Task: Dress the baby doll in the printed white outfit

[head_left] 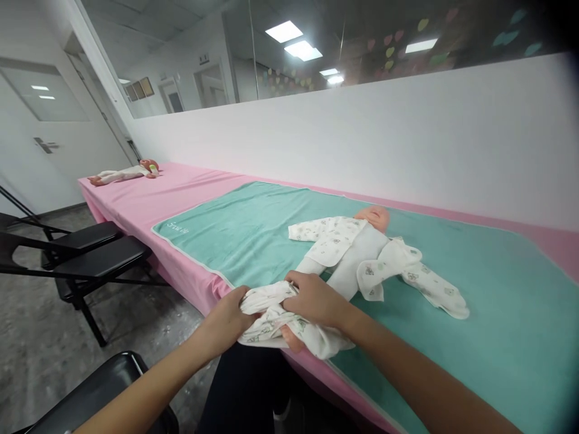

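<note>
Bare forearms (174,364) reach in from the bottom, closest to my remote view. Left hand (228,319) grips one side of a bunched printed garment (266,325); right hand (316,298) has its fingers curled into the upper folds. Logging both as grasping. Garment is gathered at the near table edge, around the doll's lower end; one bare foot (293,339) shows among the folds, the other I can't make out.

Doll (364,253) lies on its back, head away from the hands. Printed top (335,238): one side lies partly over the torso, its sleeve spread toward picture left; the other is turned back, with a second sleeve (436,292) stretched out on the mat. Can't confirm whether arms fill either sleeve.

Progress, my read: top partly on, front unfastened; lower garment only around the feet, not yet drawn up the legs. Both look unfinished.

Underneath: teal mat (226,211) on a pink-covered table (190,175). Further out: second doll (120,175) on the far end, black chairs (106,256) at left, door (40,163) behind, glass panel (181,42) above a white wall (384,132).
</note>
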Tool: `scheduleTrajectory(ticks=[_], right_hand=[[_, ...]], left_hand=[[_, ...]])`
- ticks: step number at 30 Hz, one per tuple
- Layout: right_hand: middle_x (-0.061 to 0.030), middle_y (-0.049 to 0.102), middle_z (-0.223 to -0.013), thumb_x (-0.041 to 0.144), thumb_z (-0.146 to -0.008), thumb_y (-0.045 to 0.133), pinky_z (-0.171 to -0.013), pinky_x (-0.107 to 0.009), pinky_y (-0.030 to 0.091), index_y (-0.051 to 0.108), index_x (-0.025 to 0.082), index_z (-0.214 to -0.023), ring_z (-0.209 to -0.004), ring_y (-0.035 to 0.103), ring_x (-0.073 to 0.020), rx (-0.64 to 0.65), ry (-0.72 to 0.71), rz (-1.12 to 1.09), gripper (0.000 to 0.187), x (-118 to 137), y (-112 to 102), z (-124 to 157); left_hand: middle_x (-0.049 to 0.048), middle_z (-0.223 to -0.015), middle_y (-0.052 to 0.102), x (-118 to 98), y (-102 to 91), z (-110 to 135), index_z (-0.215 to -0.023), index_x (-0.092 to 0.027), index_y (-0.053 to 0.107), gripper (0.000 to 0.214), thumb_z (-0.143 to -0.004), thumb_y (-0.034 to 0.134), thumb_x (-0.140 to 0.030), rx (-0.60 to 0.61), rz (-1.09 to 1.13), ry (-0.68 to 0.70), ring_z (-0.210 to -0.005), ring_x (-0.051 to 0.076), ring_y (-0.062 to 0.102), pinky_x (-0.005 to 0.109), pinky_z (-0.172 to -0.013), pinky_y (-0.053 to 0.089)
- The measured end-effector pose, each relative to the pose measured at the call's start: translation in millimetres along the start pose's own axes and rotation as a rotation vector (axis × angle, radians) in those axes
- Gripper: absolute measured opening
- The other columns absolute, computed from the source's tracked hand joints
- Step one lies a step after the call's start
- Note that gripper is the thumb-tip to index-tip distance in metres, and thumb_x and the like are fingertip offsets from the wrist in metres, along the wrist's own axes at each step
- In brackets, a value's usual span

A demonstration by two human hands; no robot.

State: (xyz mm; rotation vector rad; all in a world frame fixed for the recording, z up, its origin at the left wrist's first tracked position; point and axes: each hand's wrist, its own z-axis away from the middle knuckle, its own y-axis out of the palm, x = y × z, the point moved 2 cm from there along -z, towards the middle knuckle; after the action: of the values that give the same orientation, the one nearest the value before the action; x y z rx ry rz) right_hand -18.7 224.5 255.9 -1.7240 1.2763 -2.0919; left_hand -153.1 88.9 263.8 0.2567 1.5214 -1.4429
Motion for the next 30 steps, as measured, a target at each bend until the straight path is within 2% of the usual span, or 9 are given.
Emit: scheduleTrajectory(ticks=[3,6,11,14,17,20,23,27,30], right_hand=[[0.0012,0.055,-0.067,0.027,-0.068,0.058,-0.055,-0.025,0.025,0.053,0.020,-0.081,-0.061,0.045,-0.0121,-0.090,0.016,0.127,0.015,-0.8,4.3,3.0],[0.0001,0.055,-0.067,0.031,-0.069,0.061,-0.055,-0.025,0.022,0.053,0.020,-0.086,-0.060,0.044,-0.0127,-0.151,0.050,0.206,0.022,0.6,4.4,7.6],[-0.0003,0.055,-0.066,0.045,-0.081,0.054,-0.054,-0.026,0.021,0.054,0.021,-0.086,-0.060,0.045,-0.0134,-0.163,-0.001,0.234,0.025,10.4,-2.8,18.7],[-0.0005,0.057,-0.067,0.051,-0.089,0.042,-0.057,-0.027,0.025,0.057,0.021,-0.085,-0.063,0.049,-0.0142,-0.121,-0.049,0.158,0.033,14.5,-10.0,25.1],[-0.0010,0.063,-0.085,0.053,-0.082,0.055,-0.064,-0.027,0.035,0.059,0.024,-0.101,-0.077,0.056,-0.0172,0.005,-0.020,-0.091,0.035,12.7,-17.6,28.0],[-0.0030,0.060,-0.108,0.043,-0.072,0.070,-0.074,-0.029,0.042,0.053,0.025,-0.117,-0.095,0.056,-0.0209,0.068,0.024,-0.359,0.051,8.6,-25.2,27.8],[-0.0023,0.060,-0.100,0.034,-0.075,0.068,-0.075,-0.030,0.044,0.052,0.024,-0.118,-0.092,0.057,-0.0193,0.081,0.034,-0.498,0.047,5.3,-30.2,26.0],[-0.0017,0.059,-0.097,0.034,-0.075,0.068,-0.072,-0.028,0.044,0.056,0.023,-0.110,-0.089,0.056,-0.0185,0.144,0.014,-0.507,0.039,0.4,-35.3,23.2],[-0.0019,0.059,-0.097,0.041,-0.074,0.069,-0.071,-0.028,0.043,0.057,0.022,-0.107,-0.088,0.056,-0.0186,0.114,0.010,-0.423,0.040,-6.9,-43.0,21.1]], left_hand=[[0.0034,-0.080,0.064,2.8,2.5,1.9,-0.086,-0.016,0.056,0.020,-0.072,0.057,-0.030,-0.009,0.016,-0.020,-0.074,0.020,0.058,0.026,-0.062,0.039],[0.0028,-0.077,0.065,0.5,4.0,2.3,-0.085,-0.015,0.059,0.017,-0.071,0.052,-0.022,0.071,0.104,-0.054,-0.073,0.020,0.058,0.026,-0.061,0.039],[0.0032,-0.084,0.067,-8.8,4.2,5.1,-0.099,-0.014,0.063,0.029,-0.072,0.057,-0.020,0.213,0.523,-0.073,-0.078,0.018,0.059,0.026,-0.068,0.042],[0.0053,-0.090,0.067,-8.2,10.4,3.7,-0.109,-0.014,0.061,0.038,-0.071,0.061,-0.017,0.297,0.754,-0.072,-0.080,0.019,0.060,0.026,-0.070,0.044],[0.0069,-0.096,0.066,-4.8,17.5,-0.7,-0.114,-0.016,0.058,0.043,-0.072,0.063,-0.020,0.316,0.854,-0.036,-0.084,0.020,0.061,0.027,-0.072,0.045],[0.0068,-0.106,0.063,-6.8,20.3,-6.7,-0.119,-0.020,0.054,0.050,-0.071,0.064,-0.017,0.340,0.877,0.063,-0.091,0.021,0.059,0.028,-0.075,0.046],[0.0049,-0.116,0.059,-14.2,16.8,-17.0,-0.123,-0.024,0.049,0.060,-0.067,0.065,-0.011,0.379,0.820,0.195,-0.101,0.022,0.056,0.029,-0.081,0.045],[0.0046,-0.108,0.062,-22.2,10.4,-40.7,-0.112,-0.019,0.055,0.042,-0.070,0.062,-0.017,0.327,0.493,0.345,-0.096,0.021,0.056,0.029,-0.080,0.045],[0.0039,-0.099,0.063,-26.4,12.4,-56.0,-0.111,-0.018,0.056,0.039,-0.072,0.060,-0.021,0.278,0.352,0.421,-0.088,0.020,0.057,0.029,-0.075,0.045]])
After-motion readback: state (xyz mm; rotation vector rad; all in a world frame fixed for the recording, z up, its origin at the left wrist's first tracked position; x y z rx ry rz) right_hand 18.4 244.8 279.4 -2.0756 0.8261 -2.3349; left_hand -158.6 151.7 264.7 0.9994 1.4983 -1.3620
